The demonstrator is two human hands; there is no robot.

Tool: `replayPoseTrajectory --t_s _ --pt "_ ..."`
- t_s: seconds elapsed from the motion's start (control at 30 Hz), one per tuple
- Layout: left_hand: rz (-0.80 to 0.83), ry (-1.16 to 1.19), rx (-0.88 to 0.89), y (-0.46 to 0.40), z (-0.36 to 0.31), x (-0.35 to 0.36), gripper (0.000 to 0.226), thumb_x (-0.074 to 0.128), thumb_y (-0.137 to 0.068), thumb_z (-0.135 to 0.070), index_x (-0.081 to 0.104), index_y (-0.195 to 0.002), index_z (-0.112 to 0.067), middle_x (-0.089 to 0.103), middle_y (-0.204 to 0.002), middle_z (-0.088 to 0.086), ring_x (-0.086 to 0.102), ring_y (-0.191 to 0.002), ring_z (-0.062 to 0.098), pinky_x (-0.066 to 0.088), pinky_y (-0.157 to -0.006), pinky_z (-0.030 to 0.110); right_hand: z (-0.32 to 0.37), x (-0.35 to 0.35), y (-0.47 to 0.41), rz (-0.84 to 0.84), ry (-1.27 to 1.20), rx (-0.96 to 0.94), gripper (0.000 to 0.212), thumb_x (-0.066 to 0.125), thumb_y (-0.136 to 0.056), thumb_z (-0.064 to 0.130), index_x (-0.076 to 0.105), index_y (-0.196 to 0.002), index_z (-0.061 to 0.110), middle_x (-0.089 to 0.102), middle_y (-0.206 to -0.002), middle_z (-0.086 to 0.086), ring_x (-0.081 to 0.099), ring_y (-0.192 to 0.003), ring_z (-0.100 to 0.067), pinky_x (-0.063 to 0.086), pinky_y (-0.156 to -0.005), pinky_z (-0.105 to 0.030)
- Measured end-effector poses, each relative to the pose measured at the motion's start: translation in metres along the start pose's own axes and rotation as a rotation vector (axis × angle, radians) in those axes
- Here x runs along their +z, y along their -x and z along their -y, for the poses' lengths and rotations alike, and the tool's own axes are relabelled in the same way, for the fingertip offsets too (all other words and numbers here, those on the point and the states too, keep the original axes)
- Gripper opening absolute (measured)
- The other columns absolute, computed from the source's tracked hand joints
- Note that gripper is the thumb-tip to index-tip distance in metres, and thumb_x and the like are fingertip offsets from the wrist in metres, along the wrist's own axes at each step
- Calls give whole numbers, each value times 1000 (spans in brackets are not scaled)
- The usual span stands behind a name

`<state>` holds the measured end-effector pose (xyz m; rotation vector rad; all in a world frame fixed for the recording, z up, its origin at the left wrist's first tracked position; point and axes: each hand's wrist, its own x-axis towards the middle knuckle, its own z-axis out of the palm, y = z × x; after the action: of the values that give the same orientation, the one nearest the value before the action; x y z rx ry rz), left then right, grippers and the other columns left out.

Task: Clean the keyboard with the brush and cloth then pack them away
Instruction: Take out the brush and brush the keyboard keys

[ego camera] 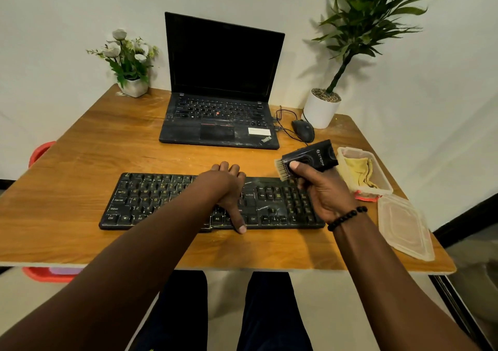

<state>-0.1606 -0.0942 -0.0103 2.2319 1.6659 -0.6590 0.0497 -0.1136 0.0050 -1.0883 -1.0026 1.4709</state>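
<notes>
A dusty black keyboard (151, 199) lies across the wooden table (107, 140) in front of me. My left hand (229, 189) lies over its middle, fingers curled over the far edge and thumb at the near edge, gripping it. My right hand (323, 189) hovers above the keyboard's right end, closed around a black brush (310, 158) whose pale bristles point left. A yellow cloth (359, 171) sits inside an open clear plastic container (382, 186) to the right of the keyboard.
The container's clear lid (404, 226) lies near the table's right front corner. An open black laptop (223, 86) stands behind the keyboard, with a wired mouse (303, 129) beside it. A white flower pot (133, 86) sits back left, a potted plant (322, 108) back right.
</notes>
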Motion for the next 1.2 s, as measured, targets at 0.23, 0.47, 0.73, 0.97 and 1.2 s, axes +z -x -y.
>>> replayPoseTrajectory --t_s 0.23,0.47,0.73,0.97,1.2 --pt "-11 -2 0 0 0 2 140 80 -50 -76 13 -155 -13 13 -158 6 10 -145 35 26 -116 58 -16 -1 3 -37 227 16 53 88 -57 17 67 -105 12 73 -99 -8 70 -92 -24 58 -69 -39" --pt "-9 6 0 -2 2 3 140 80 -49 -77 13 -155 -14 13 -158 6 10 -144 35 26 -116 58 -30 2 -1 268 845 -90 41 83 -69 26 68 -108 26 72 -102 8 67 -97 -7 54 -87 -31" --pt "1 1 -2 -2 1 2 141 80 -50 -76 10 -156 -14 10 -159 6 8 -146 36 23 -117 58 8 -1 -17 268 1230 -189 42 81 -70 32 67 -106 17 68 -99 4 63 -93 -11 52 -81 -27" --pt "-6 -1 7 -4 4 4 142 79 -48 -79 11 -155 -15 12 -158 6 9 -145 36 25 -116 60 9 -2 -14 371 1518 -214 26 80 -73 24 66 -93 15 66 -90 5 61 -86 -13 47 -70 -20" --pt "-7 0 12 -4 4 4 142 79 -49 -78 10 -156 -15 10 -159 6 8 -145 36 24 -117 59 10 2 -4 183 940 -54 43 81 -71 35 64 -108 19 71 -96 6 66 -89 -8 50 -74 -21"
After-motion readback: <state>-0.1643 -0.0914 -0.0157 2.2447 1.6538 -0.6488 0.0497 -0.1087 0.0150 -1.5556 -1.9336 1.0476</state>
